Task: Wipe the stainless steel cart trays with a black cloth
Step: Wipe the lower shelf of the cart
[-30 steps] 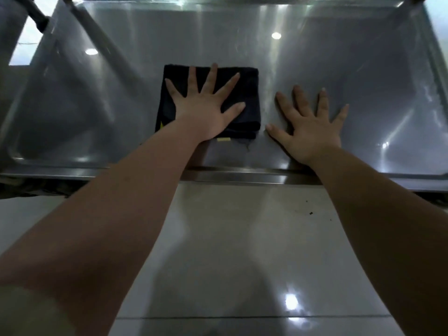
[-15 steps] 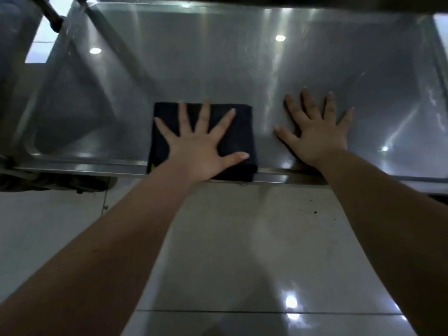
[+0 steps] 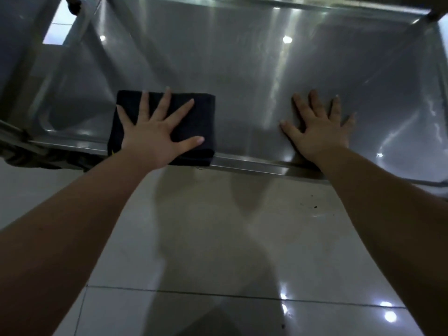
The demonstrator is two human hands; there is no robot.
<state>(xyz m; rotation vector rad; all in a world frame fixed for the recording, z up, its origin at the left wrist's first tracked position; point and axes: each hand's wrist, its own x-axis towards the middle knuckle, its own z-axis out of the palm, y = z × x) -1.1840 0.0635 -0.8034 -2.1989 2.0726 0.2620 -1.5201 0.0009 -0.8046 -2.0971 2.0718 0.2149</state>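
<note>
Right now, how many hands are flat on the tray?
2: left hand pressing the cloth near the front rim, right hand bare on the tray.

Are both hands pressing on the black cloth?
No. Only the left hand lies spread flat on the black cloth; the right hand rests on the bare steel tray, apart from the cloth.

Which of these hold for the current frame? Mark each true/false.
1. The left hand lies flat, fingers spread, on the folded black cloth. True.
2. The right hand grips a second cloth. False: it rests bare and open on the stainless steel cart tray.
3. The cloth overlaps the tray's near rim. True.
4. The cloth sits right of the right hand. False: it is to its left.
</note>
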